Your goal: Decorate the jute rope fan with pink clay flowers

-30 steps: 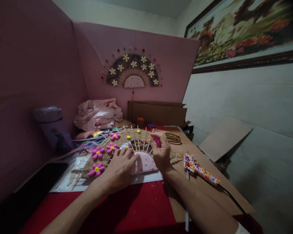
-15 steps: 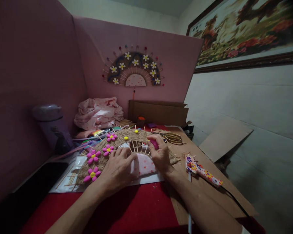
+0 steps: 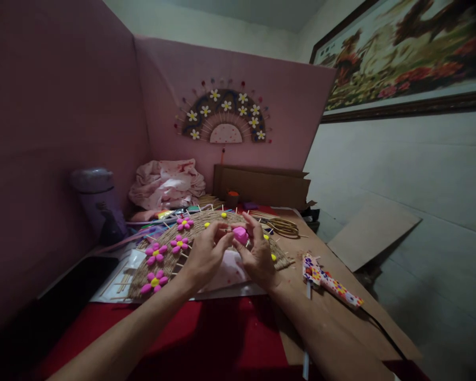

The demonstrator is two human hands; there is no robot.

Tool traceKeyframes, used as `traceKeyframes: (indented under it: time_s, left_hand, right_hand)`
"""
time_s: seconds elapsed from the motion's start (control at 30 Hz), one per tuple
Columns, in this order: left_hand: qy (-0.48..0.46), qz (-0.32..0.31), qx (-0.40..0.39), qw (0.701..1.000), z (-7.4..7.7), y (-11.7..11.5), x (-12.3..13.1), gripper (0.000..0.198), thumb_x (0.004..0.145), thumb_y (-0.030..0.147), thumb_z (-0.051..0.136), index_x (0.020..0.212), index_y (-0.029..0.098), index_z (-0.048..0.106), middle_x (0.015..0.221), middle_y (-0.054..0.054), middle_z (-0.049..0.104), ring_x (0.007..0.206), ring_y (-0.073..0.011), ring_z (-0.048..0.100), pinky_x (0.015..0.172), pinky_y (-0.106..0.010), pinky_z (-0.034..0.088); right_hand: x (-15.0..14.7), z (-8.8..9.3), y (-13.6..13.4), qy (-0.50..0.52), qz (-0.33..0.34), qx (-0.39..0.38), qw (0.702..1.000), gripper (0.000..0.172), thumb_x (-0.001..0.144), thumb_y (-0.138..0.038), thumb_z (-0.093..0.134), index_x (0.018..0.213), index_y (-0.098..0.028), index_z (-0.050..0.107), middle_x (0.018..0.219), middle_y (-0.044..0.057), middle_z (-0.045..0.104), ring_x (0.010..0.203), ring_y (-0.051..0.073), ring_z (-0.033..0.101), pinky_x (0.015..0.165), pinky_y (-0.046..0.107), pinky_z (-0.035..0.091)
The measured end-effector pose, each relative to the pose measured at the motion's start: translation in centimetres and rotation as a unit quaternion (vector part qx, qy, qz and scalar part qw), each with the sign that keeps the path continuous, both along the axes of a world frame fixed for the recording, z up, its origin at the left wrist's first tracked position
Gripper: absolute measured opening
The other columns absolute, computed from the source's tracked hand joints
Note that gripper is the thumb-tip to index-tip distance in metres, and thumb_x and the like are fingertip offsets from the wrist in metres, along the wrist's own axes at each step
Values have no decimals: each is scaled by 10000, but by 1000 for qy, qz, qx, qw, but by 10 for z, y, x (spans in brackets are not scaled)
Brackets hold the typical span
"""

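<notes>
A half-round woven jute fan (image 3: 206,225) lies on white paper on the table, with several pink clay flowers (image 3: 156,254) and small yellow dots stuck on it. Thin wooden sticks radiate from its pale pink centre. My right hand (image 3: 257,255) holds a small lump of pink clay (image 3: 240,234) in its fingertips just above the fan. My left hand (image 3: 206,254) is raised beside it, thumb and forefinger pinched toward the same lump. Both hands hover over the fan's middle.
A flower-patterned glue gun (image 3: 330,280) with a black cord lies to the right. Gold scissors (image 3: 282,226) sit behind the fan. A lavender tumbler (image 3: 97,203), a crumpled pink cloth (image 3: 167,184) and a cardboard box (image 3: 262,185) stand at the back. A finished fan (image 3: 223,117) hangs on the pink partition.
My left hand has lifted off the fan's centre and come up to the pink clay in my right hand. The view has shifted slightly left.
</notes>
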State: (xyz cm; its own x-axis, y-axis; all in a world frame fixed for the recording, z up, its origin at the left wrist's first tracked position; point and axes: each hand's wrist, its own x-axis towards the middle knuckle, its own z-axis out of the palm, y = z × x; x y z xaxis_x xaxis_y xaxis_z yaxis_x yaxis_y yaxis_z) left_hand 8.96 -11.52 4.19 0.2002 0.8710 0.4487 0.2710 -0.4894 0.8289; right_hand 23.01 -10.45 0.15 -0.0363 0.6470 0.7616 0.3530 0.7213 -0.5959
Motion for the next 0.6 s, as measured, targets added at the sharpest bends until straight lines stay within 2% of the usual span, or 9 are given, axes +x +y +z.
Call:
traceKeyframes:
  time_s: [0.07,0.17,0.27,0.37,0.47,0.6]
  left_hand:
    - [-63,-38,-49,996,3,5,12,220,792,343,594,904,171,518,761,-39,654,696,-175,623,589,-277,458]
    - [-167,-38,-90,981,0,10,24,343,701,333,695,902,172,470,674,-10,642,604,-158,616,533,-255,453]
    - [-254,-68,-145,954,-9,12,26,407,647,343,746,900,155,488,717,-34,663,639,-158,630,564,-260,476]
    - [-323,-99,-188,922,-19,12,22,394,633,332,761,869,146,507,763,-44,670,679,-150,638,641,-278,489]
    - [-348,-86,-200,912,-26,11,19,385,615,313,772,853,152,516,720,-17,655,649,-141,630,640,-272,481]
    - [-346,-36,-157,924,-28,10,16,368,641,313,748,902,165,535,720,-1,645,661,-133,615,628,-249,467]
  right_hand:
    - [1,1,-1,4,-4,9,1000,611,829,-224,590,1373,-225,311,1194,103,610,1075,209,605,920,381,499]
    - [4,2,0,-23,-47,25,998,590,822,-233,597,1355,-229,345,1182,105,626,1056,228,620,899,401,509]
    - [7,-1,2,-62,-87,40,993,567,812,-228,596,1336,-229,380,1155,106,641,1042,244,623,883,419,509]
    - [7,-5,5,-116,-86,62,988,548,794,-209,593,1312,-233,417,1166,102,631,1035,245,620,882,414,505]
    - [7,-6,5,-166,-66,85,980,520,772,-167,588,1270,-243,462,1153,88,632,1040,245,604,891,418,492]
    - [6,-2,1,-179,-49,103,977,457,781,-181,600,1222,-230,491,1210,99,586,1113,250,549,935,433,458]
